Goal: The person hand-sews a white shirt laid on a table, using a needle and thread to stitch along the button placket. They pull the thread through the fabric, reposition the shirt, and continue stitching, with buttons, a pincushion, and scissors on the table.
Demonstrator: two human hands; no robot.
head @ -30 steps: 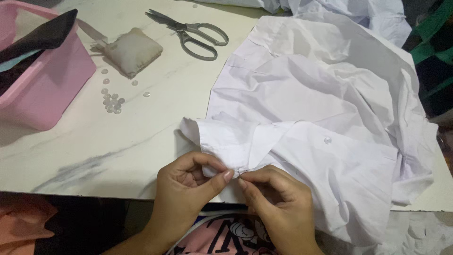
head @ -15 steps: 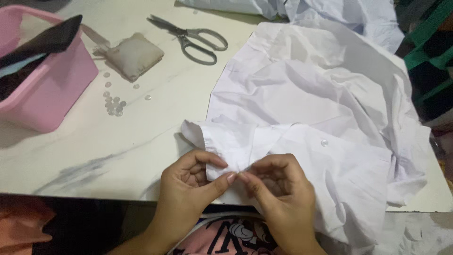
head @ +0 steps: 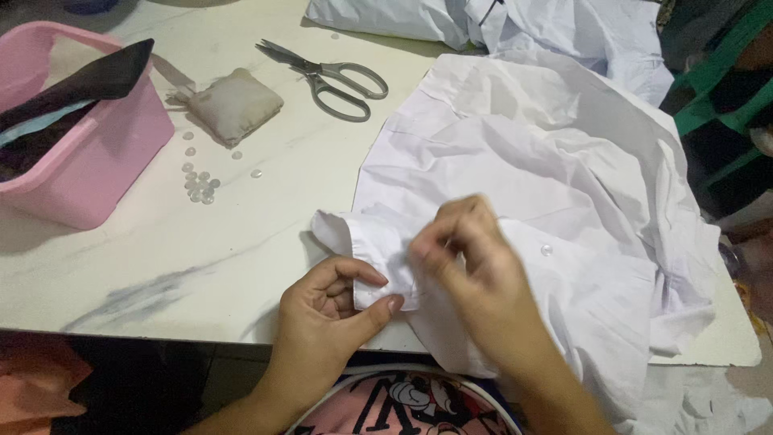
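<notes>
- Head view, the hands: the left hand (head: 334, 310) pinches the folded edge of a white shirt (head: 515, 185) at the near rim of the bench (head: 201, 266), thumb on top and fingers curled beneath, pressed together on the cloth.
- Head view, the other hand: the right hand (head: 475, 274) is raised just above the same edge and blurred by motion; its fingers look bunched together as if pinching something very small, but whether they hold a needle or thread cannot be told.
- Head view, the cloth: the shirt lies crumpled across the right half of the bench, its worked edge at the front between the two hands; a small clear button (head: 547, 250) sits on the fabric just right of the right hand.
- Head view, the supplies: a scatter of loose buttons (head: 200, 184) lies well to the left, near a pink basket (head: 105, 161); a beige pincushion (head: 235, 103) and scissors (head: 334, 79) rest beyond them, apart from the hands.
- Judgement on doing it well: the work appears to be hand stitching at the shirt edge, so the left pinch should stay firm and flat to keep the layers aligned, with the thumb clear of the stitch line.
- Judgement on the pull: the right hand should draw upward smoothly and stop when the cloth begins to pucker.
- Judgement on layout: keeping the edge near the bench rim lets the fabric's weight rest on the bench.
</notes>
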